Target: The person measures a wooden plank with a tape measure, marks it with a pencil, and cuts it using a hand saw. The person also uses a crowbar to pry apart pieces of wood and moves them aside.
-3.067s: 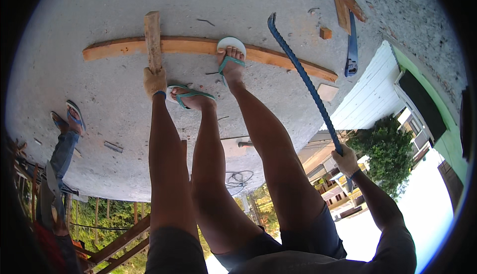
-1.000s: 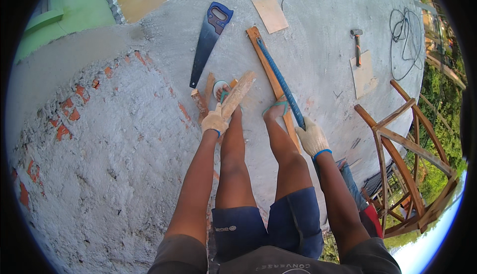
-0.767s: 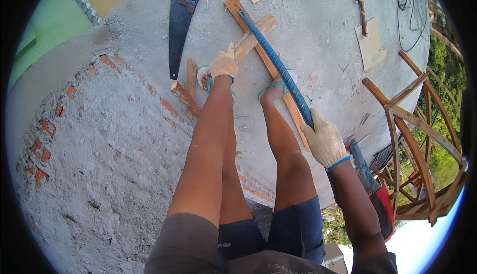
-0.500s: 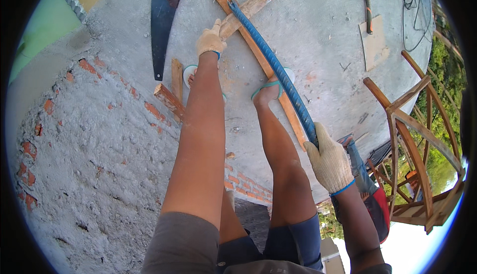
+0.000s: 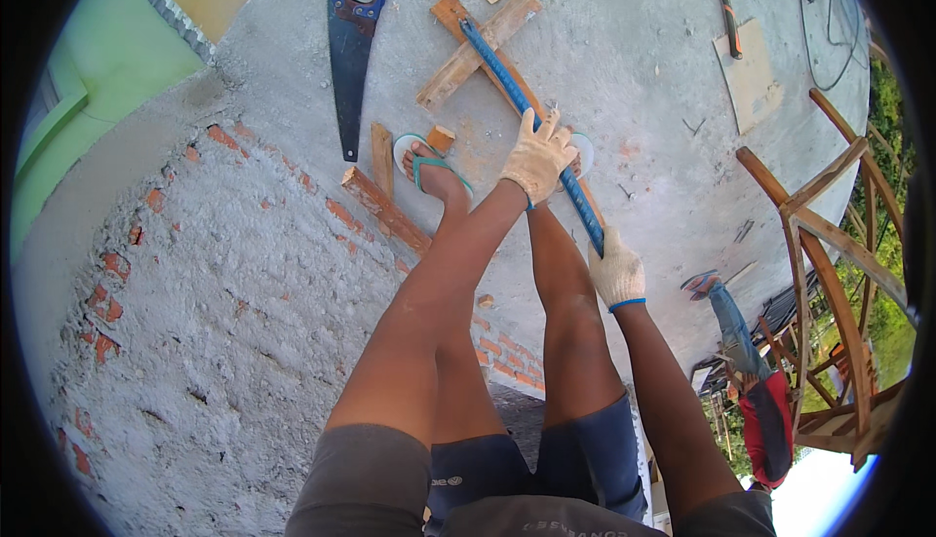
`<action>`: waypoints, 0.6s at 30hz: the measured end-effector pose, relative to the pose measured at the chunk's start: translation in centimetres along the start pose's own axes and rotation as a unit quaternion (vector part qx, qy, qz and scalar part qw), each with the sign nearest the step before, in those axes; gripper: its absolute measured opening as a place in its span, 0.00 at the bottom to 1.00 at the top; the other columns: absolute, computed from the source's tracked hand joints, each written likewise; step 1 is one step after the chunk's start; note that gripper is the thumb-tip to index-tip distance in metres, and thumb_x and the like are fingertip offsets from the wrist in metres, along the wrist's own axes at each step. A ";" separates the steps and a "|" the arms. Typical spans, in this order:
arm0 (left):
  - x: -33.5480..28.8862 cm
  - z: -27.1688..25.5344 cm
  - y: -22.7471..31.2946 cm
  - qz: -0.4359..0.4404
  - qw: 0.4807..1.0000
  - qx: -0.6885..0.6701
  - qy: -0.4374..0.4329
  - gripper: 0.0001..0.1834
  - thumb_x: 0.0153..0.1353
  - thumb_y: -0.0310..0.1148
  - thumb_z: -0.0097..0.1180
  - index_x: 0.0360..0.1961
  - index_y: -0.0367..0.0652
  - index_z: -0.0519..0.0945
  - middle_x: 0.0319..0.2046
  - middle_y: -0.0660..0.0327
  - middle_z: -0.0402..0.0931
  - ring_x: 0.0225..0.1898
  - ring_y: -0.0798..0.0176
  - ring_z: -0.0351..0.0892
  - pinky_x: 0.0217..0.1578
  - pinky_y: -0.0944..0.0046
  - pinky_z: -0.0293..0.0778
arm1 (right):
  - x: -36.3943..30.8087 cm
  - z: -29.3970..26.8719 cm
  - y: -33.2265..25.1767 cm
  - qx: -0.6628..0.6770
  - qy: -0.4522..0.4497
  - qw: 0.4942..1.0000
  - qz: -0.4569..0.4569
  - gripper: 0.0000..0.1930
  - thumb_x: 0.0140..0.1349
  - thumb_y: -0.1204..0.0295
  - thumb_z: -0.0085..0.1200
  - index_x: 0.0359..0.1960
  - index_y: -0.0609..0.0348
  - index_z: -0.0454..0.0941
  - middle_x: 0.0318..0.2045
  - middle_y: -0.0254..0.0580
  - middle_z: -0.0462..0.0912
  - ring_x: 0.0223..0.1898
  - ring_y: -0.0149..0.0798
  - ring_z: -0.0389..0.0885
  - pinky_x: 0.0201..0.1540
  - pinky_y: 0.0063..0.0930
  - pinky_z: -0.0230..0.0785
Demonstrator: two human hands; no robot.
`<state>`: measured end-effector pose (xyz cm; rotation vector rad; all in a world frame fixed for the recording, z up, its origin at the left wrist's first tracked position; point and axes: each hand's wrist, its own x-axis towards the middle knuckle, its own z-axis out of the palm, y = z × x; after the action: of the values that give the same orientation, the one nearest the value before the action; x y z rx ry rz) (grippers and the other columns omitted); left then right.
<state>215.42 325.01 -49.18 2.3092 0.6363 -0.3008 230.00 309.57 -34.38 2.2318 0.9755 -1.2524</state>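
A long blue ribbed pry bar [image 5: 502, 74] lies slantwise over a narrow wooden plank [image 5: 448, 11], its far tip at the plank's upper part. A shorter wood piece [image 5: 468, 64] crosses that plank near the tip. My right hand [image 5: 617, 269], in a cream knit glove, is closed round the bar's near end. My left hand [image 5: 539, 157], gloved alike, lies over the bar's middle with its fingers stretched and apart. Whether its palm presses on the bar is hidden. My sandalled feet [image 5: 434, 172] stand on either side of the plank.
A blue-handled handsaw [image 5: 351, 79] lies at left, near wood offcuts [image 5: 385, 206] and a rough brick-and-mortar strip [image 5: 214, 313]. At right are a hammer [image 5: 726, 16] on a thin board [image 5: 751, 84], a cable [image 5: 829, 40], a wooden frame [image 5: 819, 225] and another person [image 5: 765, 415].
My left hand has moved right, from beside the crossed wood to over the bar. My right hand, still holding the bar, sits slightly farther left. The view has shifted a little.
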 end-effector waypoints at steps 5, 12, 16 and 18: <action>1.5 3.0 0.4 -0.051 0.997 0.034 -0.044 0.12 0.67 0.37 0.61 0.45 0.52 0.94 0.51 0.60 0.85 0.67 0.50 0.73 0.78 0.26 0.43 | 2.2 6.1 2.4 0.029 0.026 0.999 0.000 0.16 0.70 0.57 0.60 0.40 0.58 0.77 0.35 0.62 0.87 0.42 0.69 0.86 0.46 0.63 0.77; 5.4 10.2 2.2 -0.125 0.985 0.080 -0.084 0.16 0.71 0.38 0.58 0.55 0.51 0.90 0.61 0.57 0.80 0.75 0.46 0.65 0.79 0.27 0.40 | 12.6 15.3 10.7 0.063 0.081 0.995 -0.014 0.17 0.69 0.56 0.61 0.36 0.59 0.76 0.33 0.63 0.85 0.40 0.66 0.86 0.43 0.56 0.76; 5.5 14.4 0.3 -0.062 0.992 0.100 -0.055 0.12 0.66 0.36 0.62 0.49 0.53 0.91 0.54 0.61 0.82 0.67 0.51 0.71 0.75 0.22 0.42 | 19.2 20.8 12.4 0.092 0.027 0.993 -0.066 0.19 0.67 0.54 0.64 0.39 0.60 0.79 0.29 0.59 0.83 0.35 0.59 0.84 0.41 0.50 0.76; 6.3 15.0 -0.4 -0.085 0.982 0.132 -0.108 0.12 0.67 0.35 0.62 0.48 0.52 0.91 0.52 0.61 0.83 0.64 0.52 0.74 0.76 0.23 0.42 | 20.6 21.6 12.4 0.157 -0.017 0.986 -0.058 0.19 0.66 0.54 0.64 0.39 0.60 0.81 0.28 0.56 0.83 0.33 0.54 0.85 0.41 0.48 0.76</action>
<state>220.10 317.14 -62.65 2.4292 0.7184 -0.7468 234.01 295.36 -63.15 2.4063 0.9629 -1.5865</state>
